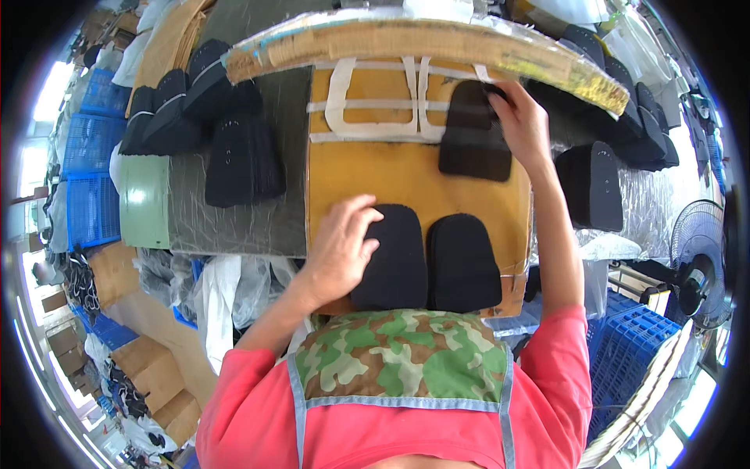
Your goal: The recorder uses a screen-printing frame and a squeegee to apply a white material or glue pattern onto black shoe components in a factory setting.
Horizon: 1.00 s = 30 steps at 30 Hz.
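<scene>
An orange-yellow pad (391, 168) lies in front of me under a raised, worn lid (422, 43). Two black tongue-shaped fabric pieces lie side by side at its near edge. My left hand (341, 244) rests flat with its fingers on the left piece (398, 258); the right piece (462, 264) is untouched. My right hand (522, 125) reaches to the far right of the pad and pinches the top corner of a third black piece (474, 134). White tape strips (375, 102) cross the far part of the pad.
Stacks of black pieces lie on the grey table at left (226, 141) and at right (601, 176). Blue crates (90, 187) stand left and lower right (625, 352). A fan (699, 262) stands at right. Cardboard boxes (148, 367) sit on the floor.
</scene>
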Available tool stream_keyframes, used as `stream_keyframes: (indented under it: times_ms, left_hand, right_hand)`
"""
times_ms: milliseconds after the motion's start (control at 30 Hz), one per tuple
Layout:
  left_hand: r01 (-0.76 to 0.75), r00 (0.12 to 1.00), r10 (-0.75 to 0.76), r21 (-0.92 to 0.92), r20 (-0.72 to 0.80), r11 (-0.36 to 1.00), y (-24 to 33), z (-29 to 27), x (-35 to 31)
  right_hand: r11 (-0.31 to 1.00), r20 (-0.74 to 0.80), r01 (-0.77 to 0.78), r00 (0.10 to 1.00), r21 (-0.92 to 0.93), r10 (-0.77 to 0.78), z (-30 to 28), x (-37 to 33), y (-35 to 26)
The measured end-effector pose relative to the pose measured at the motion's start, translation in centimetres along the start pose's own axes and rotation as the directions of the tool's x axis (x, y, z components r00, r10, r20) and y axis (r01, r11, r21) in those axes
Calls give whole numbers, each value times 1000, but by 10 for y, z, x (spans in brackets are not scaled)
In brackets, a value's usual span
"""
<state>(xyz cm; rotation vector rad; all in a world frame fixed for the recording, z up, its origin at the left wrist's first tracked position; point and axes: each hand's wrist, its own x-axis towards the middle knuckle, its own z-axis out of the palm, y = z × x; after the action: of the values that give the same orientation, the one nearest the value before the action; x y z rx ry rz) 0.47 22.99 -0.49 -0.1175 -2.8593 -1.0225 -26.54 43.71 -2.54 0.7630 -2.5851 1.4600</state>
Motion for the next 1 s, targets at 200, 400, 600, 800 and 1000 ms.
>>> stream_keyframes:
  times_ms: [200, 400, 600, 800, 1000]
  left_hand:
    - [51, 999, -49, -108, 20, 993, 3, 18, 0]
    - [100, 995, -99, -98, 22, 990, 1, 19, 1]
    - [-208, 969, 205, -8, -135, 978, -12, 31, 0]
    - [-122, 991, 114, -121, -66, 985, -7, 7, 12]
    - [185, 962, -270, -661, -27, 727, -10, -16, 19]
  right_hand:
    - [851, -116, 297, 918, -432, -379, 57, 70, 68]
    - [851, 184, 353, 935, -389, -303, 69, 34, 37]
    - [811, 233, 389, 920, -437, -315, 70, 35, 43]
    - [770, 169, 384, 922, -510, -348, 72, 32, 47]
    - [805, 352, 400, 901, -439, -255, 65, 32, 36]
